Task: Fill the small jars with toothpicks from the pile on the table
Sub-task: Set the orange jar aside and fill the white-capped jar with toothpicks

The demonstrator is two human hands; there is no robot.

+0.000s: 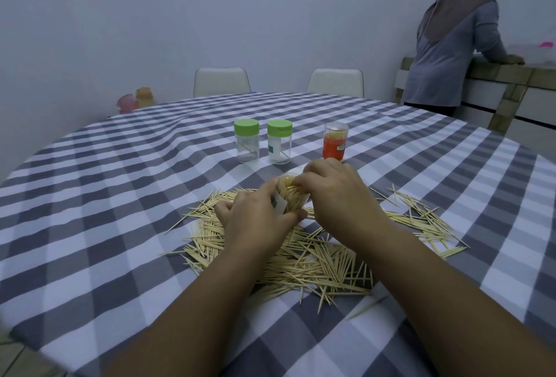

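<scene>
Checked surface (120, 196) lies open around the toothpick pile (316, 259), its near edge below the pile. Above the pile's far side, the left hand (255, 217) grips a tilted clear jar (293, 196) packed with toothpicks, while the right hand (337, 193) pinches toothpicks at its mouth. Beyond the pile stand two green-lidded jars (246, 140) and an orange-labelled jar (335, 142).

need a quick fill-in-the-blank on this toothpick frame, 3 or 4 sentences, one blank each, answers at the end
1. The left hand grips a clear jar packed with ____.
2. Behind the hands stand two clear jars, both with ____ lids.
3. The jar with the red label stands to the ____ of those two.
4. The tablecloth under the pile has a ____ pattern.

Answers: toothpicks; green; right; checked
</scene>
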